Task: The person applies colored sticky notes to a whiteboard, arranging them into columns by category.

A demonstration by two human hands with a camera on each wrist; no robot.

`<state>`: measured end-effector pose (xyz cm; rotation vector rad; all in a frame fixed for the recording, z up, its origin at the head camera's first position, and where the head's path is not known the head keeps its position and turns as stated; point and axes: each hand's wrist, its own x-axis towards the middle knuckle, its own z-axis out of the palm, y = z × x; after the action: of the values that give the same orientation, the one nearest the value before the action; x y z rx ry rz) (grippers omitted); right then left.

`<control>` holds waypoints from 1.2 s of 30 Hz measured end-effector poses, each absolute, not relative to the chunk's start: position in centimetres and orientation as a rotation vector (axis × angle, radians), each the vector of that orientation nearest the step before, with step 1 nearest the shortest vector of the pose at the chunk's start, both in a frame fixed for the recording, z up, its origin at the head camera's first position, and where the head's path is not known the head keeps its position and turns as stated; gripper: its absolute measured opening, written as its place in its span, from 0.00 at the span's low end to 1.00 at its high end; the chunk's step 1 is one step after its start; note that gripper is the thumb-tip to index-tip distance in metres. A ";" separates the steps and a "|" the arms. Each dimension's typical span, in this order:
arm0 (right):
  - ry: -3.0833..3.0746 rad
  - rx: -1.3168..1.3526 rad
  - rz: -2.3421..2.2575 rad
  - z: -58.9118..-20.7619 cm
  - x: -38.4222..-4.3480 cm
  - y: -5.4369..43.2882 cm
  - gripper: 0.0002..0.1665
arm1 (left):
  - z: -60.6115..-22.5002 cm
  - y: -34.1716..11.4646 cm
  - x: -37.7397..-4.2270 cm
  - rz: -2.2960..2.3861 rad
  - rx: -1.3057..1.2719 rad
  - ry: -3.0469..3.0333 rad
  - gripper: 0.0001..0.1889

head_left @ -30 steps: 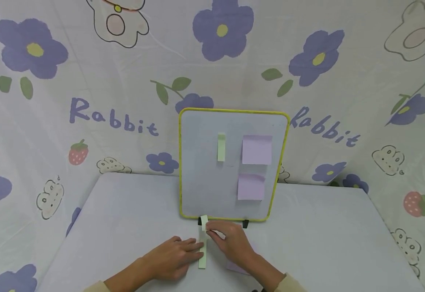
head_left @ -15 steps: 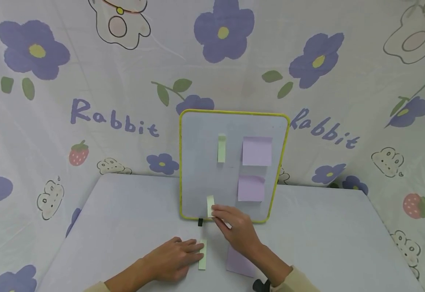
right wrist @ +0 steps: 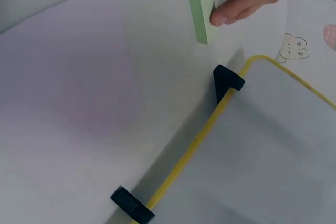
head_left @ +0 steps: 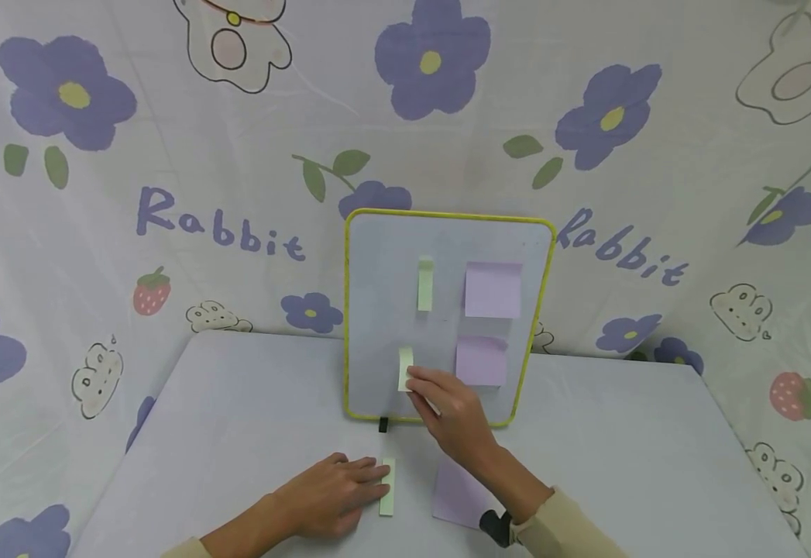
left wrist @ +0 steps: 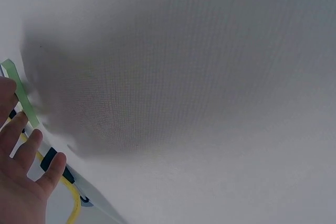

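Note:
In the head view my right hand [head_left: 457, 415] pinches a narrow pale green sticky note [head_left: 405, 360] by its lower end, held up in front of the lower middle of the whiteboard [head_left: 380, 310]. Whether the note touches the board I cannot tell. My left hand [head_left: 331, 492] rests on the table, its fingertips on a narrow green sticky note pad [head_left: 387, 505]. The left wrist view has those fingers spread beside the pad [left wrist: 25, 98]; the right wrist view shows two fingertips touching it. Another green sticky note [head_left: 425, 287] hangs higher on the board.
Two purple sticky notes, one upper [head_left: 493, 290] and one lower [head_left: 481, 362], are on the board's right side. A purple note pad [head_left: 455, 496] lies on the table, partly beneath my right forearm. Black feet [right wrist: 227, 81] support the yellow-framed board. A patterned curtain [head_left: 252, 155] hangs behind.
The right hand has peeled the green note off the pad and carried it up and slightly right to the board's lower part. The left hand has stayed on the pad.

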<state>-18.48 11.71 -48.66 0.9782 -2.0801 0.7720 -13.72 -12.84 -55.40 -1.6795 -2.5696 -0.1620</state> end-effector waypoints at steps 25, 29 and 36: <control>-2.110 0.875 0.739 -49.1 -21.4 12.1 0.12 | -55.5 -12.8 -13.8 -0.158 -1.665 -2.564 0.20; -2.117 0.876 0.728 -49.3 -21.6 12.3 0.12 | -55.4 -12.7 -13.8 -0.172 -1.664 -2.570 0.20; -2.144 0.882 0.707 -49.4 -21.7 12.5 0.12 | -54.0 -11.9 -14.2 -0.189 -1.628 -2.598 0.15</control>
<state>-21.69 12.54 -49.40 0.8816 -2.1442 0.7072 -14.23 -11.92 -53.97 -1.6275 -2.5978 -0.1895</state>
